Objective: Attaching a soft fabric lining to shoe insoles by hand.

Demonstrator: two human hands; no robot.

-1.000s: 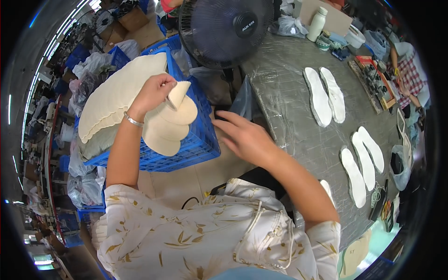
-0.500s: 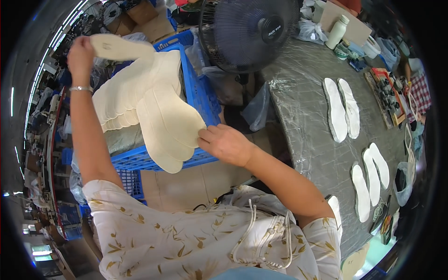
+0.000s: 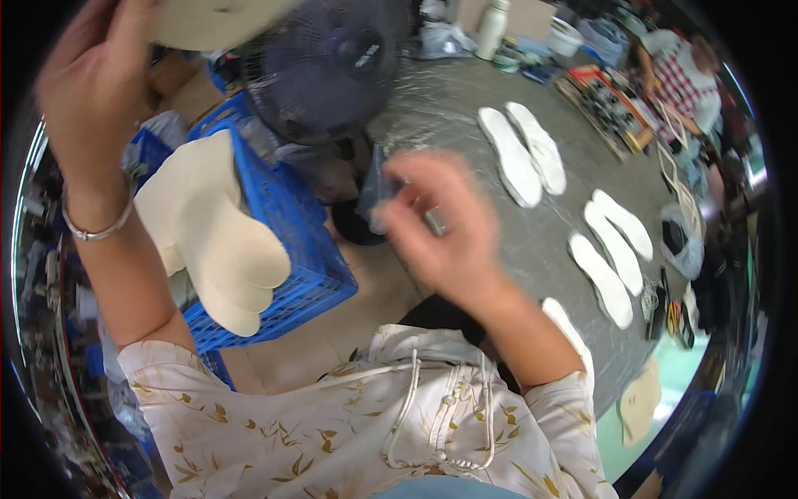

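High at the upper left, my left hand (image 3: 96, 91) is closed on a cream insole (image 3: 212, 21), which the picture's upper edge partly cuts off. Below it, a stack of cream insoles (image 3: 241, 249) lies fanned in and over a blue plastic crate (image 3: 303, 229). My right hand (image 3: 445, 220) is lifted between the crate and the table, blurred by motion. Its fingers are curved, with a gap between thumb and fingers and nothing visible in them. To its right, white insoles (image 3: 509, 158) lie in a pair and a group of three on the table.
A black fan (image 3: 324, 71) stands behind the crate. The table (image 3: 453, 116) has a dark plastic cover. A pale bottle (image 3: 492, 32), a white tub (image 3: 565, 37) and a wooden rack (image 3: 603, 108) sit at its far side. A person in a checked garment (image 3: 682, 75) is at the far right.
My right hand has left the insole stack and moved right toward the table. My left hand, still holding the insole, is higher and nearer the camera. The view has turned right.
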